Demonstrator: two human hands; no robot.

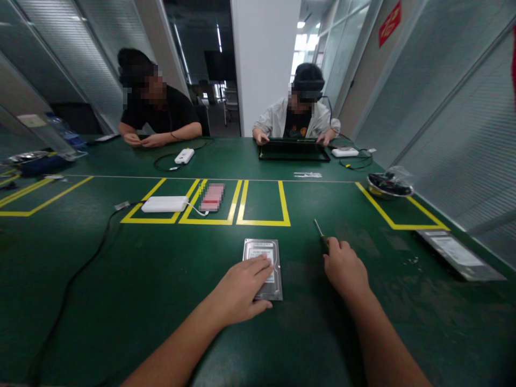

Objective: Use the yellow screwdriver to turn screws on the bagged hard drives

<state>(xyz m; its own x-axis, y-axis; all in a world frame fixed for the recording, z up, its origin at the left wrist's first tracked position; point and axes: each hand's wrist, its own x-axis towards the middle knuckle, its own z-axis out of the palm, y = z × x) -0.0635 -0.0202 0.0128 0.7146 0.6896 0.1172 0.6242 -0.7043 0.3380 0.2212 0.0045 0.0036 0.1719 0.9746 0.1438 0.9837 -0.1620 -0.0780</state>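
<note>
A silver hard drive (275,287) with a white label lies flat on the green table in front of me. My left hand (242,290) rests across it from the left, its fingers stretched over the label and the thumb apart by the near edge. To the right of the drive, my right hand (345,269) is wrapped round the handle of a screwdriver (319,228). The shaft points forward and up to the left, away from the drive. Most of the handle is hidden in my fingers.
Beyond the drive, yellow tape squares frame a white power bank (164,204) and a phone (212,197). At right are a flat metal-edged unit (459,255), tiny loose pieces (411,261) and a bowl (389,185). A black cable (86,263) crosses the left. Two people sit opposite.
</note>
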